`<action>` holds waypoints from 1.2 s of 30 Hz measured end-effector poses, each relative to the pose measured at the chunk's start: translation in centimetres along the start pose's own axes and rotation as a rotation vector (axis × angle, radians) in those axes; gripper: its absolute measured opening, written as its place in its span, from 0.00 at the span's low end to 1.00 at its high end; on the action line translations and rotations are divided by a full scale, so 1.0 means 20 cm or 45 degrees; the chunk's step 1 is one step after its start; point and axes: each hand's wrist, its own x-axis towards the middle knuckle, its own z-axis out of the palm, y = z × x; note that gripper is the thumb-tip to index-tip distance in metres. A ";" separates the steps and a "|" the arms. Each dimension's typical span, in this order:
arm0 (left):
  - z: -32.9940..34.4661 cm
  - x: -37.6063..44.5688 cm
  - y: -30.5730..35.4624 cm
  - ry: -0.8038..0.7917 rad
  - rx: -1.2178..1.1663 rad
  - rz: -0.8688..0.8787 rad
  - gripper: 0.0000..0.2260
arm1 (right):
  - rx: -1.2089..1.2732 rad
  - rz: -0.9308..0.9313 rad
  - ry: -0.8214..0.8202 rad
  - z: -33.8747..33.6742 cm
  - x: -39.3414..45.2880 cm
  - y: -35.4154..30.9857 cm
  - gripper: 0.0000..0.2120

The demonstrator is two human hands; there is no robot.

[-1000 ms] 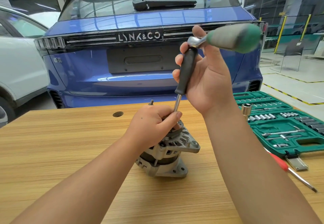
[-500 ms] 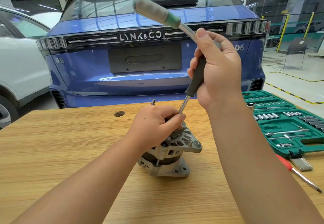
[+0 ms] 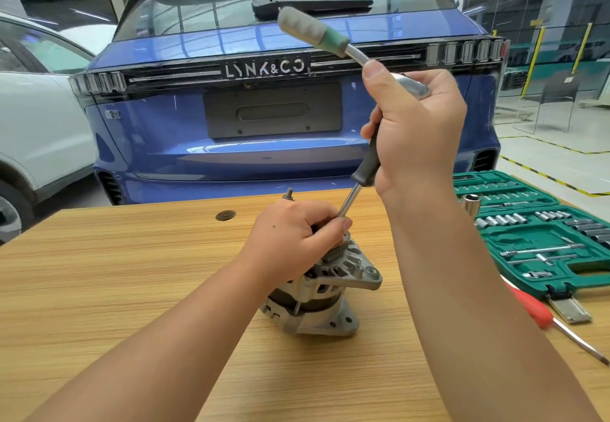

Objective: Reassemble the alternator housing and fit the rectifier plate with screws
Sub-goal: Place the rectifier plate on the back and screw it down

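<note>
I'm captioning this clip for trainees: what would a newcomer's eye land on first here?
Probably the right hand raised mid-frame, its grip around a black-handled driver and a green-and-grey ratchet handle angling up to the left. Below it, the left hand clasps the top of the silver metal alternator standing on the wooden table. The glossy blue car fills the background.

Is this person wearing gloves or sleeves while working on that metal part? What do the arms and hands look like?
No gloves and no sleeves in view: both forearms are bare up to the frame edge. No watch, ring or bracelet shows on the left hand or the right hand. The fingernails are short and unpainted. A small dark spot marks the back of the left hand.
</note>
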 end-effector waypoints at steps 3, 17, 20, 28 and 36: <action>0.00 0.00 -0.01 0.010 -0.006 0.003 0.11 | 0.128 0.132 -0.068 0.01 0.01 -0.01 0.11; -0.01 0.01 -0.03 -0.014 -0.071 -0.038 0.13 | 0.899 1.062 -0.923 -0.13 0.15 0.01 0.20; -0.01 0.01 -0.03 -0.029 -0.085 -0.049 0.13 | 0.909 1.089 -0.819 -0.13 0.15 0.00 0.19; 0.00 0.01 -0.04 0.000 -0.104 0.006 0.13 | 0.898 1.067 -0.621 -0.10 0.12 -0.06 0.22; -0.01 0.00 -0.04 0.014 -0.109 -0.005 0.12 | 0.730 0.855 -0.216 -0.01 0.05 -0.09 0.09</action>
